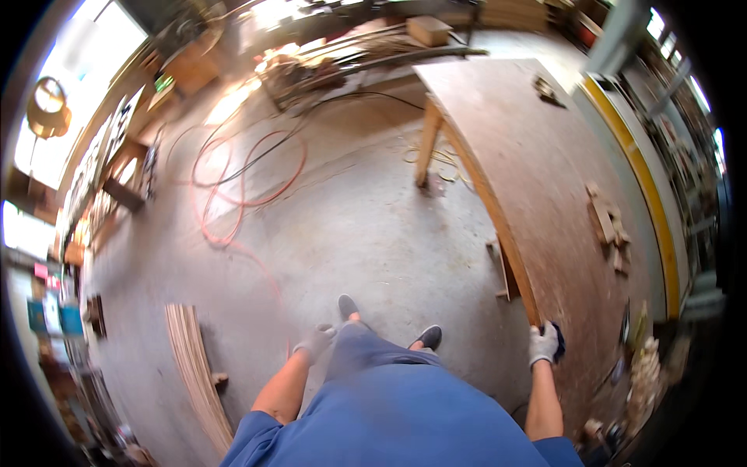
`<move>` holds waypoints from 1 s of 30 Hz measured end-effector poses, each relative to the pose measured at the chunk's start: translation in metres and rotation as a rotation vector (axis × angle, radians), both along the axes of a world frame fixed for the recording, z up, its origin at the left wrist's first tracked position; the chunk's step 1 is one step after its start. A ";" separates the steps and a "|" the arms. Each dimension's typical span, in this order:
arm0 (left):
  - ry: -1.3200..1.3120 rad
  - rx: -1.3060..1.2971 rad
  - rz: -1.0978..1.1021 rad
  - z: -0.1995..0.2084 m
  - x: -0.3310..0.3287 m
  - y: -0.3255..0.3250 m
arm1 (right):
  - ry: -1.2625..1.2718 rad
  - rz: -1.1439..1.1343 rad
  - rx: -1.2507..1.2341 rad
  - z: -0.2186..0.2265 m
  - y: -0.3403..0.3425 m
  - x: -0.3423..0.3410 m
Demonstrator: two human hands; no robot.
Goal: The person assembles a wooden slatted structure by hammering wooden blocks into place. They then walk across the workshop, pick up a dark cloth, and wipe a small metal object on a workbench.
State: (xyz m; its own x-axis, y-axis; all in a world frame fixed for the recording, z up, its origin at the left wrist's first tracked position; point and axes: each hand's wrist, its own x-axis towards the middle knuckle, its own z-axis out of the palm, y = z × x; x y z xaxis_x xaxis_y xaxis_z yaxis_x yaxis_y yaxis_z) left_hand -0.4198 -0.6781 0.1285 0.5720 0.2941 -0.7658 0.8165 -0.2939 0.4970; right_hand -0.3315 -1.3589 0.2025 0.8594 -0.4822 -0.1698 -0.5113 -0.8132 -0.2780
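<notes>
My right hand [542, 344], in a pale work glove, is at the near part of the long wooden table [537, 167], by its left edge. Its fingers look curled around a dark blue item [559, 342], whose kind I cannot make out. Low beside my body hangs my left hand [315, 341], also gloved, over the floor and away from the table. Motion smears its fingers, and nothing shows plainly in it.
Wood offcuts [608, 222] lie along the table's right side, and a small dark object [548, 91] at its far end. Long wooden strips [191, 354] rest at my left. A red hose [233, 233] coils across the floor. A yellow beam [634, 167] runs beyond the table.
</notes>
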 end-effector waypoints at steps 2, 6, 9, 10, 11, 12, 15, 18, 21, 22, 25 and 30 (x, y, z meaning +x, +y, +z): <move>0.027 -0.164 0.237 0.017 0.013 -0.002 | -0.132 0.255 0.156 0.003 0.096 0.060; -0.161 -0.150 0.188 0.064 0.051 0.033 | 0.084 0.691 0.661 0.047 0.338 0.137; -0.470 0.131 0.203 0.111 0.067 0.071 | 0.505 0.883 0.915 0.101 0.496 0.154; -0.534 0.136 0.269 0.128 0.067 0.083 | 0.578 0.967 1.014 0.119 0.538 0.160; -0.652 0.147 0.346 0.144 0.071 0.097 | 0.680 0.903 1.121 0.137 0.577 0.165; -0.681 -0.002 0.422 0.156 0.079 0.114 | 0.772 0.864 1.248 0.153 0.606 0.169; -0.897 -0.398 0.628 0.183 0.082 0.159 | 0.862 0.830 1.428 0.183 0.681 0.192; -0.948 -0.808 0.728 0.204 0.090 0.201 | 0.954 0.813 1.542 0.189 0.749 0.214; -0.922 -0.636 0.744 0.218 0.109 0.219 | 1.020 0.742 1.551 0.180 0.798 0.236; -0.985 -0.542 0.736 0.219 0.126 0.227 | 1.028 0.753 1.557 0.175 0.813 0.246; -0.936 -0.529 0.764 0.214 0.159 0.264 | 1.033 0.737 1.571 0.157 0.854 0.284; -0.719 -0.473 0.858 0.208 0.233 0.343 | 1.055 0.739 1.488 0.143 0.936 0.373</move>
State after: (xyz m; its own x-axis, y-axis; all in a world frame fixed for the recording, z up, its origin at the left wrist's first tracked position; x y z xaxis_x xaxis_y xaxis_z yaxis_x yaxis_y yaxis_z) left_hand -0.1869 -0.3346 0.3364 0.6669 0.5633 -0.4878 0.1500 0.5398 0.8283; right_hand 0.0415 -0.4230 0.3451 0.0943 0.8462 -0.5244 -0.6300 -0.3572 -0.6896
